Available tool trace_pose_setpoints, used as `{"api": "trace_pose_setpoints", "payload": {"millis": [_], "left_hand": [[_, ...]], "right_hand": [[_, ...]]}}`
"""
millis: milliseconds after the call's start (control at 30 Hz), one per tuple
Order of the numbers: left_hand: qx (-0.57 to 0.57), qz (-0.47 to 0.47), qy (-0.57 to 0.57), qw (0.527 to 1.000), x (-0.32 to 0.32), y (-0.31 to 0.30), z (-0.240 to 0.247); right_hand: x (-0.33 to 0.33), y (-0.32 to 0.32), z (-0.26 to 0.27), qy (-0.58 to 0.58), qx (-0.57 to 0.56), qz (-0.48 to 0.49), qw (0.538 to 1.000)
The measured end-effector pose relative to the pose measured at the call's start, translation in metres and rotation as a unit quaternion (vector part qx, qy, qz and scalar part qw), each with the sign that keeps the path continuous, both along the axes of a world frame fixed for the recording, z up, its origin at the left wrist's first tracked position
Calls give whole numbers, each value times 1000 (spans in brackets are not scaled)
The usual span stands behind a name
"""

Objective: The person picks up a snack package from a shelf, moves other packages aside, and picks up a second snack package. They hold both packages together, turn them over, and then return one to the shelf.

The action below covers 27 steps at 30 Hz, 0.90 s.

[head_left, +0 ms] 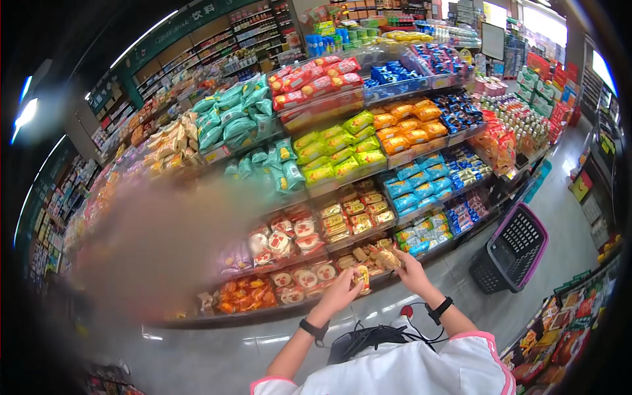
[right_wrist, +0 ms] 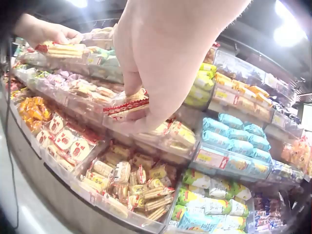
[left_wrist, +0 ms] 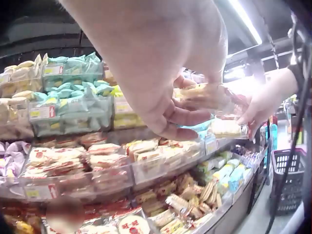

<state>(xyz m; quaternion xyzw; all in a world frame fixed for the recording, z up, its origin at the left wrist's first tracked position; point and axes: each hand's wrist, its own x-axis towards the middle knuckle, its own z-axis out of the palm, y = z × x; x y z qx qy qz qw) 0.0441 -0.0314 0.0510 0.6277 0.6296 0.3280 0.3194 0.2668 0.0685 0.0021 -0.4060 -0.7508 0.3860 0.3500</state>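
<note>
In the head view the left hand (head_left: 338, 293) pinches a small wrapped snack packet (head_left: 363, 279), and the right hand (head_left: 413, 274) grips another packet (head_left: 388, 258) just beside it. Seen from the left wrist, the left hand (left_wrist: 161, 73) has its thumb and fingers round a clear packet (left_wrist: 202, 96); the right hand (left_wrist: 268, 101) holds a pale packet (left_wrist: 226, 127) close by. In the right wrist view a red-edged packet (right_wrist: 127, 110) is between the fingers of the right hand (right_wrist: 163, 63), while the left hand (right_wrist: 46, 31) holds a packet of pale sticks (right_wrist: 66, 50).
Tiered shelf bins of snacks stand in front, including a bin of loose stick packets (right_wrist: 131, 183), blue packets (right_wrist: 234, 141) and round white-and-red packets (head_left: 306, 276). A black basket with a purple rim (head_left: 544, 230) is on the floor at right. A blur covers the head view's left.
</note>
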Motion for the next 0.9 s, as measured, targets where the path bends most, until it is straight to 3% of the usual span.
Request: {"api": "trace_pose_setpoints", "payload": {"millis": [67, 167, 367, 633, 733, 833, 900], "left_hand": [[68, -17, -6, 997, 14, 16, -1], [34, -41, 2, 999, 35, 33, 7], [94, -59, -30, 993, 75, 59, -3], [103, -119, -52, 986, 130, 83, 2], [95, -123, -51, 987, 147, 91, 3], [82, -126, -44, 988, 161, 99, 7], [57, -136, -32, 989, 170, 102, 14]], "right_hand": [[7, -3, 13, -15, 40, -17, 999], [10, -12, 31, 1, 57, -45, 997], [33, -25, 39, -3, 114, -147, 982], [75, -21, 33, 152, -7, -203, 967], [96, -13, 28, 213, -63, -157, 962], [126, -1, 30, 195, -213, -88, 953], [135, 6, 21, 197, -180, -83, 960]]}}
